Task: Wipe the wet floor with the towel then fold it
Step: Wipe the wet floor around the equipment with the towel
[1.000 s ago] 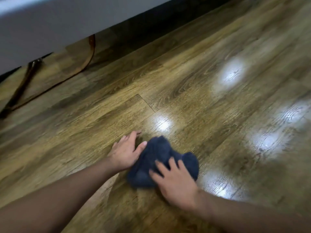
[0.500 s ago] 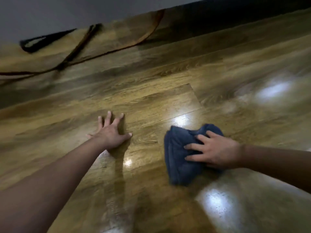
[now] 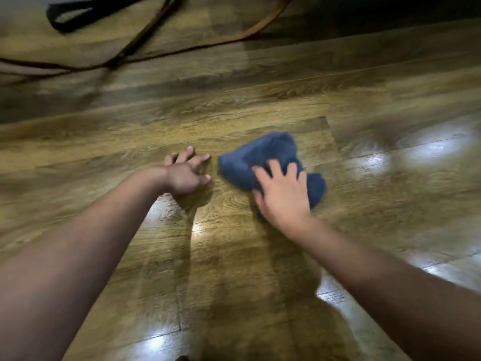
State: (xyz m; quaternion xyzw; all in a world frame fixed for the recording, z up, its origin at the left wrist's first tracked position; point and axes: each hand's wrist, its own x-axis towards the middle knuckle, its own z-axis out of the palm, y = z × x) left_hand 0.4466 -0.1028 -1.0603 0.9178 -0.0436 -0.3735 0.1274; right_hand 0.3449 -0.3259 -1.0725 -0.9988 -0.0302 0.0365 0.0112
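A bunched dark blue towel (image 3: 263, 157) lies on the brown wood-plank floor (image 3: 260, 256). My right hand (image 3: 282, 194) presses down on the towel's near right part, fingers spread over the cloth, covering some of it. My left hand (image 3: 186, 173) rests flat on the bare floor just left of the towel, fingers apart and holding nothing, a small gap between it and the cloth. The floor shines with bright light patches around the towel.
A brown strap or cord (image 3: 145, 32) loops across the floor at the far side, with a black strap loop (image 3: 70, 18) at the top left. A dark shadowed strip (image 3: 390, 11) runs along the far right edge.
My right hand has slid the towel left toward my left hand, and its fingers now point forward. The view has shifted, so the straps sit higher in the frame.
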